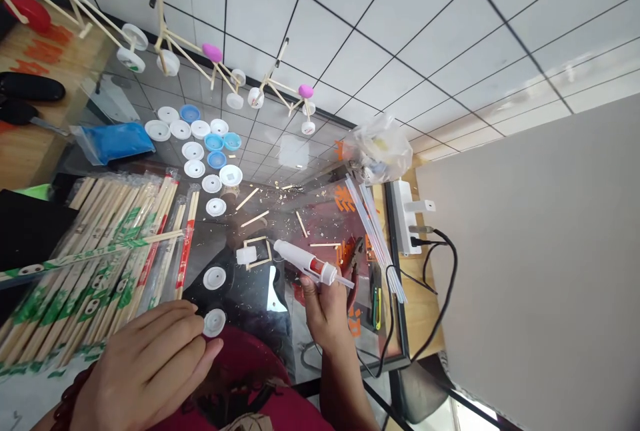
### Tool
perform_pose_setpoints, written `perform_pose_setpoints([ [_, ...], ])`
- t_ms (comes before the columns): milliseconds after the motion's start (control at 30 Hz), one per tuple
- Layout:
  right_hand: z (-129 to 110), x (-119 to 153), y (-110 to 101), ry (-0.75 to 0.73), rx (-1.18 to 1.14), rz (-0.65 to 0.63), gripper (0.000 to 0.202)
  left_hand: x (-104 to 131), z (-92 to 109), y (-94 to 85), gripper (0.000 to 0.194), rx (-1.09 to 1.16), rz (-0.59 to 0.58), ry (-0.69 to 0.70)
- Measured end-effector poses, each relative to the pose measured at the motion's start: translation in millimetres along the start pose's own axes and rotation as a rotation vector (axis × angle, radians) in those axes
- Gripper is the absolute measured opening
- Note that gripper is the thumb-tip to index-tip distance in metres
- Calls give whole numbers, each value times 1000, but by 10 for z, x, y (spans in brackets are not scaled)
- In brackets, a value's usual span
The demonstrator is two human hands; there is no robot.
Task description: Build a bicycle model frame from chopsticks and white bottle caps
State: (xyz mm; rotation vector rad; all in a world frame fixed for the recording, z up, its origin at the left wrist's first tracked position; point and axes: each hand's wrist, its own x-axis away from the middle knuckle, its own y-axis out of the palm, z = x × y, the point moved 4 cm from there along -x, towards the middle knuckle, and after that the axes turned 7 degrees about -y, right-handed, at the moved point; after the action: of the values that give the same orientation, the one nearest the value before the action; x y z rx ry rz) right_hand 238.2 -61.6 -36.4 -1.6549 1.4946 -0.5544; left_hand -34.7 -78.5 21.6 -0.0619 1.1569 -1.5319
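My right hand (327, 311) is closed around the handle of a white hot glue gun (300, 259). A clear glue stick pokes out of its back end, and its nozzle points left at a small rectangular frame of wooden sticks (259, 252). A white block-like piece (246, 256) sits at the frame's left side. My left hand (150, 364) hovers at the lower left, fingers stretched out and slightly bent. Its fingertips are right beside a white bottle cap (214, 322), apparently without gripping it. Another white cap (215, 278) lies just beyond.
Wrapped chopsticks (100, 271) cover the left side. White and blue caps (194, 150) are grouped farther back, near finished stick-and-cap models (280, 88) along the wall. Pliers (355, 271), clear glue sticks (373, 231), a cutter (376, 304) and a power strip (405, 218) with cables are right.
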Motion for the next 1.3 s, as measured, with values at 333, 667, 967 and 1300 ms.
perform_pose_setpoints([
  [333, 38, 24, 21, 65, -30, 4, 29, 66, -1, -1, 22, 5, 9, -12],
  [667, 43, 31, 6, 47, 29, 27, 28, 117, -11, -15, 22, 11, 28, -40],
  [967, 32, 45, -3, 71, -15, 14, 33, 93, -18, -19, 20, -3, 28, -34],
  [1300, 45, 80, 6, 92, -62, 20, 30, 70, -12, -6, 21, 4, 33, -55],
])
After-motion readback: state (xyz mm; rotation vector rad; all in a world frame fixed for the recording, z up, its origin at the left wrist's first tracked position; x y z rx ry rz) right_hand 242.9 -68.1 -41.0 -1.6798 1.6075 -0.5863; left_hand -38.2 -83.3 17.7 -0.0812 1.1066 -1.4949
